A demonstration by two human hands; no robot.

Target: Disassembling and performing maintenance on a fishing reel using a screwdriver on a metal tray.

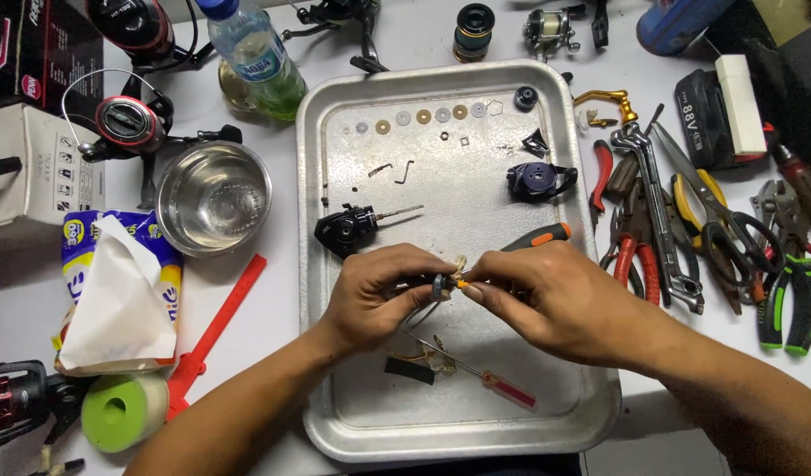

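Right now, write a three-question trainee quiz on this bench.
1. True or false: the steel bowl sits inside the metal tray.
2. Which hand holds the orange-handled screwdriver? A left hand B right hand
3. Fill in: the row of washers lies along the tray's ___ edge.

Key: 1 false, it stands on the table left of the tray. 2 B. 3 far.

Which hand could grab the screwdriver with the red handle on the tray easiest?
Probably the right hand. The red-handled screwdriver lies on the metal tray with its handle just below that hand, while the left hand sits farther over and pinches a small dark part. Both hands are busy, though.
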